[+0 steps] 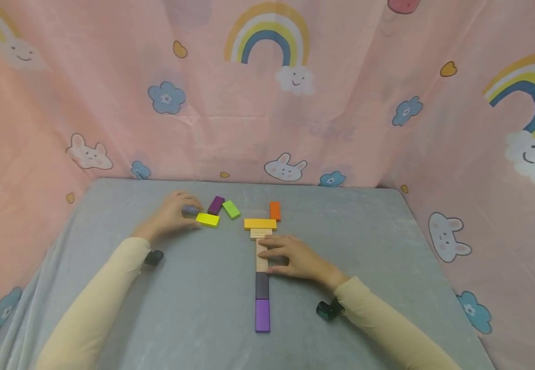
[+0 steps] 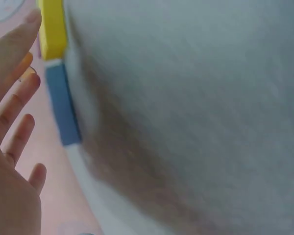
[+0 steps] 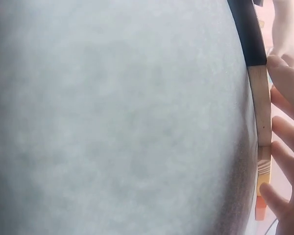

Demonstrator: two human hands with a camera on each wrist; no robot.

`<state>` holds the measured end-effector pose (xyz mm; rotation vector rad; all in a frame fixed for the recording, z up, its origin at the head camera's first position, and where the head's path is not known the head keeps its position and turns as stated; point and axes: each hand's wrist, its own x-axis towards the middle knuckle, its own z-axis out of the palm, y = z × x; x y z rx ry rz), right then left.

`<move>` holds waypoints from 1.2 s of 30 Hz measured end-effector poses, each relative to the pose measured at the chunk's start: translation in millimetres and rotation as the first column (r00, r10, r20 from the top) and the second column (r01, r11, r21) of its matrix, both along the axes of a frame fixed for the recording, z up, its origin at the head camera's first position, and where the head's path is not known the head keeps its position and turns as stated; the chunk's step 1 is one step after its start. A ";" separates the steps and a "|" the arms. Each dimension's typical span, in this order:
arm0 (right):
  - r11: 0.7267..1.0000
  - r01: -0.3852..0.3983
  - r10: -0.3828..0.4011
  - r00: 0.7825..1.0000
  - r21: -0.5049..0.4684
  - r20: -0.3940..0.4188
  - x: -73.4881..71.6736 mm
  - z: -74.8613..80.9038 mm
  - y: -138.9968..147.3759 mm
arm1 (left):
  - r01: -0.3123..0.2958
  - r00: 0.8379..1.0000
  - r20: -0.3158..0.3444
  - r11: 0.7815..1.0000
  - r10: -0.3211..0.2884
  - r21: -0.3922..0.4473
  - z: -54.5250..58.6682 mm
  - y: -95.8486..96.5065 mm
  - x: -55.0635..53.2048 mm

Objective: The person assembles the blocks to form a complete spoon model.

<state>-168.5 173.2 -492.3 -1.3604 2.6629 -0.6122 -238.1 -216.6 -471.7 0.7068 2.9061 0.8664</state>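
Note:
My left hand [image 1: 173, 213] is around a blue-grey block [image 1: 190, 210], its fingers loosely spread. In the left wrist view the thumb lies beside the yellow block [image 2: 53, 29], and the blue-grey block [image 2: 63, 103] lies below it, apart from the fingers. My right hand [image 1: 297, 257] has its fingertips over a plain wooden block [image 1: 261, 262], with fingers extended. The wooden block [image 3: 260, 105] stands in a line with a dark grey block [image 1: 262, 285] and a purple block [image 1: 262, 315]. At the line's far end are thin wooden pieces [image 1: 261, 233] and a crosswise orange-yellow block [image 1: 260, 224].
A dark purple block [image 1: 216, 205] and a green block [image 1: 231, 209] lie right of my left hand. An orange block [image 1: 275, 211] touches the far end of the row. A grey cloth [image 1: 193, 308] covers the table, with a pink patterned curtain [image 1: 350, 103] behind.

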 end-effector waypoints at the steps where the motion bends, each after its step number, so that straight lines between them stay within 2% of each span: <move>1: 1.000 0.001 -0.001 1.000 0.002 0.003 -0.1 -0.4 -0.2 | -0.002 1.000 0.011 1.000 0.002 0.004 -1.5 -2.7 -0.5; 10: 1.000 -0.009 0.009 1.000 -0.029 0.004 0.5 -1.0 -0.5 | -0.055 0.993 0.105 0.998 0.051 0.033 -15.1 -12.5 -1.0; 17: 0.999 -0.012 0.012 1.000 -0.039 0.001 0.0 -2.3 0.2 | -0.070 0.991 0.117 0.997 0.065 0.040 -19.6 -10.7 -2.8; 23: 0.999 -0.010 0.010 1.000 -0.041 0.001 -0.6 -2.6 0.6 | -0.086 0.988 0.133 0.995 0.080 0.041 -16.5 -7.5 -2.0; 29: 0.999 -0.016 0.016 1.000 -0.042 -0.008 -0.4 -1.8 0.2 | -0.076 0.988 0.138 0.996 0.070 0.037 -12.5 -5.1 -1.5; 33: 0.999 -0.008 0.009 1.000 -0.034 0.003 0.2 -2.0 0.0 | -0.080 0.987 0.149 0.993 0.066 0.089 -9.0 -0.3 -4.0; 36: 0.999 -0.003 0.004 1.000 -0.034 0.017 0.7 -2.3 0.7 | -0.085 0.986 0.156 0.986 0.063 0.141 -3.3 10.0 -6.9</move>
